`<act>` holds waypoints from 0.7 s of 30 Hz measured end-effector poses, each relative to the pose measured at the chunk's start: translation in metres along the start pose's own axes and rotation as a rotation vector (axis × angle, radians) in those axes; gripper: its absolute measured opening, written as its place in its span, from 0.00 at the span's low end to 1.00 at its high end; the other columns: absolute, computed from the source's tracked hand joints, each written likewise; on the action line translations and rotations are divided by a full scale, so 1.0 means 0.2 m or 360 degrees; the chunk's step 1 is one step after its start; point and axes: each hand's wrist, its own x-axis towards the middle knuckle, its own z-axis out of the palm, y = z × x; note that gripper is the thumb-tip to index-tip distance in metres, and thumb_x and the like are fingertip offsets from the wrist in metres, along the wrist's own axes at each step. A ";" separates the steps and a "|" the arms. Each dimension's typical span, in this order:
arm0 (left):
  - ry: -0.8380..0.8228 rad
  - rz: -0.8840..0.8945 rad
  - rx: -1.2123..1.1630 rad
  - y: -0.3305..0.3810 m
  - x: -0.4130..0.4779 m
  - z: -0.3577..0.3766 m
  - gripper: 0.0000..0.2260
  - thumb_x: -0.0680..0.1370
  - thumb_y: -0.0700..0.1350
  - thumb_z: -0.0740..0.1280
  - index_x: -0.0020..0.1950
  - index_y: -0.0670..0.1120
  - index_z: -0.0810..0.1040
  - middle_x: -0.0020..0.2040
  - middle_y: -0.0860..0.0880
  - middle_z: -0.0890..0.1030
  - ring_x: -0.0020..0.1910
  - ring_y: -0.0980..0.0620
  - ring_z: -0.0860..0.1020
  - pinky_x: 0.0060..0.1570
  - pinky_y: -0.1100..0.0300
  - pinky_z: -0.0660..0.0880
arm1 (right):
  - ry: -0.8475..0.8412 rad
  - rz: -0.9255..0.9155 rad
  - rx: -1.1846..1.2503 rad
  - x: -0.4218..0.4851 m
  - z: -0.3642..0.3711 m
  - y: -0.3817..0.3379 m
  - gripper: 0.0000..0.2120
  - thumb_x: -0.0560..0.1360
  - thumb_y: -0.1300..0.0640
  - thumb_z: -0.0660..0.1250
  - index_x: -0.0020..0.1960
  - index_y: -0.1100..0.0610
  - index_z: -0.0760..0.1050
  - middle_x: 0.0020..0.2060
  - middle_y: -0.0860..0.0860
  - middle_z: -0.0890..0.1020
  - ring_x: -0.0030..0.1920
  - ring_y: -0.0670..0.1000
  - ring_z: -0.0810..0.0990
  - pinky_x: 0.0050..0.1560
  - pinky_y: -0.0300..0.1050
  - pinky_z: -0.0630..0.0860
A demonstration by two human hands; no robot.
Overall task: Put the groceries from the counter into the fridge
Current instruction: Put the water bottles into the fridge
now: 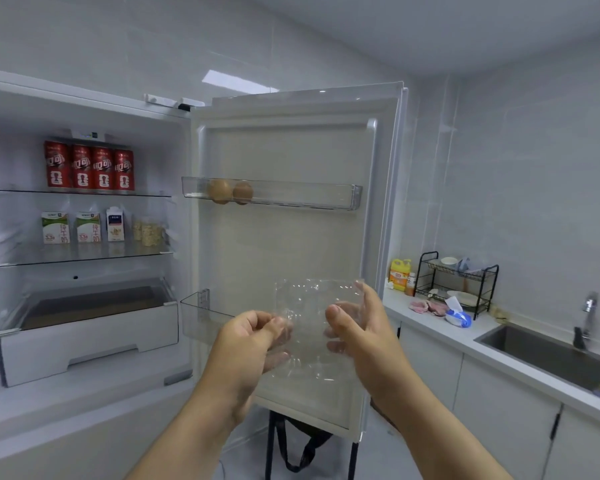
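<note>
Hands, left hand (253,341) and right hand (357,327), grip clear egg tray (309,341) edges before fridge door (284,244).

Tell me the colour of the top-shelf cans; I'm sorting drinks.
Red cans with white and black markings, seen in the head view.

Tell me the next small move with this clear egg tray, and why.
Probably set the clear egg tray aside on the counter. It looks empty, both hands, left and right, grip it, and two eggs already sit in the upper door shelf. That would free the hands for anything left.
</note>
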 end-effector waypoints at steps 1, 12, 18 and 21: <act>-0.0067 0.0010 -0.0064 -0.01 0.00 0.01 0.06 0.80 0.44 0.66 0.56 0.46 0.77 0.53 0.44 0.84 0.53 0.48 0.83 0.55 0.45 0.79 | 0.0027 0.0011 0.0010 0.00 -0.02 0.00 0.40 0.59 0.32 0.70 0.67 0.35 0.57 0.61 0.49 0.76 0.52 0.52 0.82 0.47 0.45 0.80; -0.0563 0.0303 0.0085 -0.18 0.17 0.16 0.32 0.60 0.59 0.72 0.63 0.68 0.70 0.65 0.58 0.74 0.51 0.58 0.83 0.52 0.48 0.81 | 0.0303 -0.0022 -0.0137 -0.07 -0.20 0.08 0.41 0.61 0.39 0.69 0.72 0.39 0.58 0.63 0.44 0.72 0.51 0.52 0.83 0.48 0.47 0.80; -0.0850 0.0225 0.0003 -0.33 0.26 0.35 0.29 0.62 0.55 0.75 0.61 0.64 0.72 0.63 0.57 0.77 0.48 0.59 0.83 0.49 0.49 0.82 | 0.0643 0.0114 -0.0252 -0.16 -0.35 0.13 0.41 0.60 0.39 0.69 0.71 0.39 0.61 0.61 0.47 0.73 0.49 0.53 0.83 0.48 0.53 0.82; -0.1019 0.0150 -0.0036 -0.42 0.26 0.46 0.30 0.60 0.60 0.74 0.62 0.67 0.72 0.63 0.58 0.77 0.51 0.55 0.83 0.48 0.50 0.82 | 0.0788 0.0174 -0.0362 -0.25 -0.43 0.13 0.39 0.61 0.38 0.68 0.70 0.36 0.59 0.62 0.46 0.73 0.50 0.52 0.83 0.49 0.52 0.82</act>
